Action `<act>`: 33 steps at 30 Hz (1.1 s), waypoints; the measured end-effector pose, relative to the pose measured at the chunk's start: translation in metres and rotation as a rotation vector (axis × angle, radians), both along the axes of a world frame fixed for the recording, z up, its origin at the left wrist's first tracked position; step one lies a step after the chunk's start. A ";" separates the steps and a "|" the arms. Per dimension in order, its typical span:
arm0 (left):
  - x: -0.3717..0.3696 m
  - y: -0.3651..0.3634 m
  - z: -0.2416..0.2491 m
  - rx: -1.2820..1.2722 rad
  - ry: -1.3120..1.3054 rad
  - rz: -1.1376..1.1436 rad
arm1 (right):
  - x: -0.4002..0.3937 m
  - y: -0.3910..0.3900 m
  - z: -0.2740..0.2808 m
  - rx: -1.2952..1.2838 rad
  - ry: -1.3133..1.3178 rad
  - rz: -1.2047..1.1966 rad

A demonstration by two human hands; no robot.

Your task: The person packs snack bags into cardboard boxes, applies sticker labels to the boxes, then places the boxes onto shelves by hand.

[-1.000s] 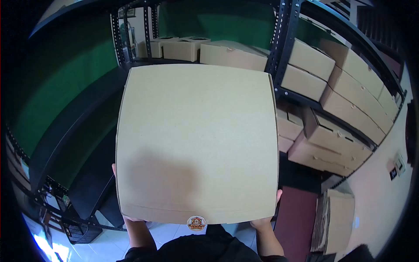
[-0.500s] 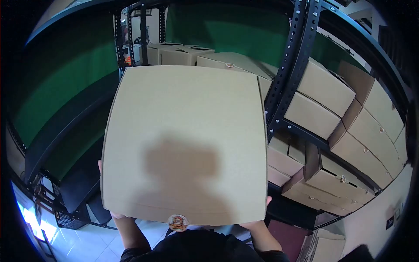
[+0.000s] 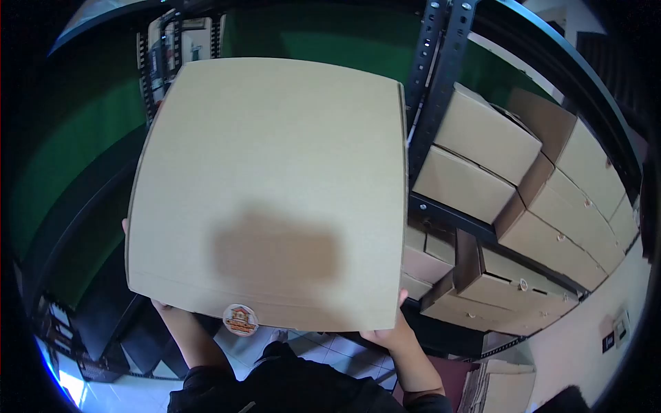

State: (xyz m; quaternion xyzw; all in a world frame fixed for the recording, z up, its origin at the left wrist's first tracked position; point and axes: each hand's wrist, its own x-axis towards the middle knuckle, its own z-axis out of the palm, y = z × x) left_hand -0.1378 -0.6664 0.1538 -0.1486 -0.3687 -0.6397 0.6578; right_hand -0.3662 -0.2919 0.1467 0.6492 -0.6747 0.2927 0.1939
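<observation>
**Flat box held at both near corners**

The left hand and right hand each grasp a near corner of the flat cardboard box, fingers hidden beneath. The box stretches away from both hands, left of the shelf upright, with stacked cartons to its right.

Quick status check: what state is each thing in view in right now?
Flat cardboard box: closed, round sticker on its near edge, held up.
Left hand: gripping the box's near left corner.
Right hand: gripping the near right corner.
Shelved boxes: closed, stacked on the black rack.
</observation>
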 end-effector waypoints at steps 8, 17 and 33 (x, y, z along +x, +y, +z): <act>-0.047 -0.010 -0.026 0.007 0.073 -0.073 | -0.009 -0.024 0.062 -0.031 -0.008 0.020; -0.130 -0.098 0.116 -0.040 0.067 -0.151 | -0.036 -0.109 0.117 -0.621 -0.008 -0.099; -0.281 -0.095 0.208 -0.092 -0.304 -0.314 | -0.073 -0.168 0.176 -0.747 0.377 -0.609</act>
